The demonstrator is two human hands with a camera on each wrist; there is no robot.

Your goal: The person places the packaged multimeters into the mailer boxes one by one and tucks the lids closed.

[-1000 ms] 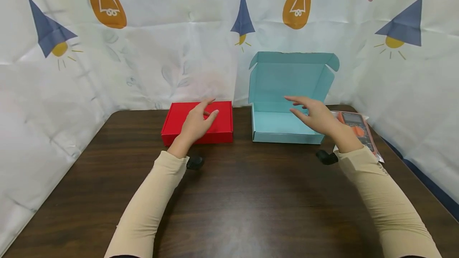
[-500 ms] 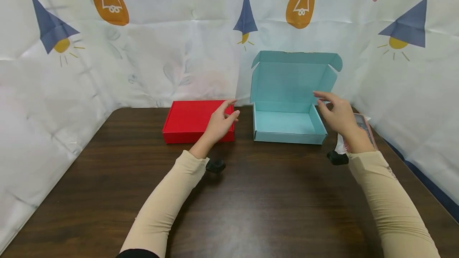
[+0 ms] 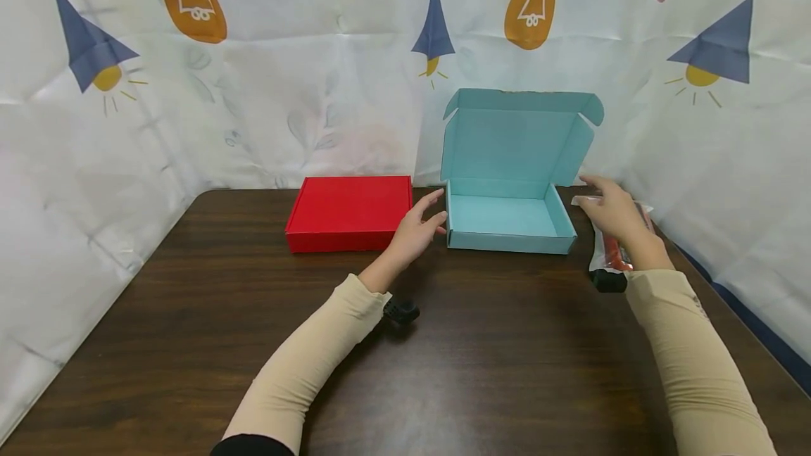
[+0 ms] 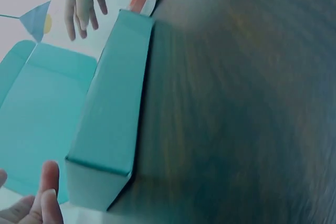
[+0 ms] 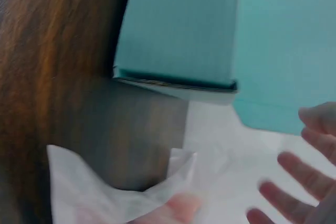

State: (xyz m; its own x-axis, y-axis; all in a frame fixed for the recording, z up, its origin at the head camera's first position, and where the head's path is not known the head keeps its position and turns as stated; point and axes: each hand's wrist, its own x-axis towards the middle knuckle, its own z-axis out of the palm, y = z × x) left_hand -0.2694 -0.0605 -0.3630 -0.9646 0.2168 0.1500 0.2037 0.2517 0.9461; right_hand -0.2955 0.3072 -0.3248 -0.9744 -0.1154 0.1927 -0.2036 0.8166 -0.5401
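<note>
A light-blue, flat cardboard box is set toward the back of a dark brown, wood-grained table, its lid raised behind it. Nothing is grasped by either hand: loosely extended fingers are held by the left hand close to the box's left wall, where contact cannot be told, while the right hand is spread, fingertips apart from the right wall, near a red-orange item in clear plastic wrapping. With no contents visible, the box should be light, easily slid and fairly stiff at its folded walls; the lid will probably flex and swing at its crease. It would best be held by both side walls, low and gently, since thin card may dent if squeezed.
</note>
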